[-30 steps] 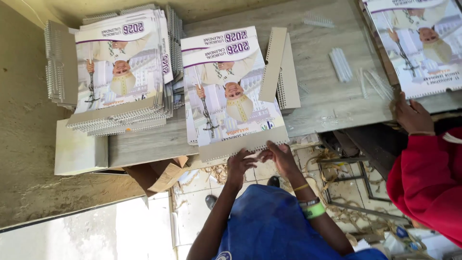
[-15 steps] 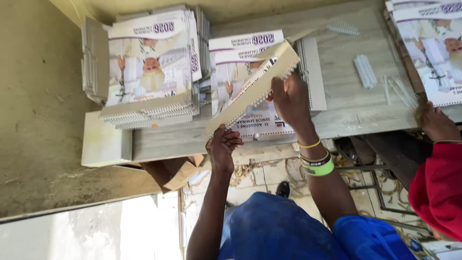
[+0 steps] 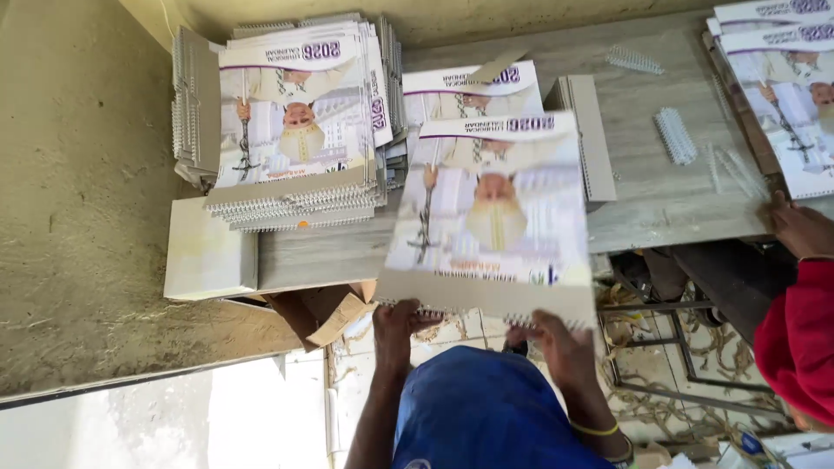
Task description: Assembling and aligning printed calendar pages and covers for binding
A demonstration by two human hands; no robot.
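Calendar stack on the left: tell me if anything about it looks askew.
Yes. The stack of calendars is uneven: copies are fanned out, spiral edges stepping out at the front, others jutting right. The calendar in both hands overhangs the table edge.

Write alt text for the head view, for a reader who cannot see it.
Both hands, left and right, hold a spiral-bound wall calendar by its near bound edge over a wooden table. A stack of similar calendars lies to the left; a person in a red sleeve works at right.

Blue garment (image 3: 482, 408), bare forearms (yellow bangle (image 3: 593, 429) on right wrist).
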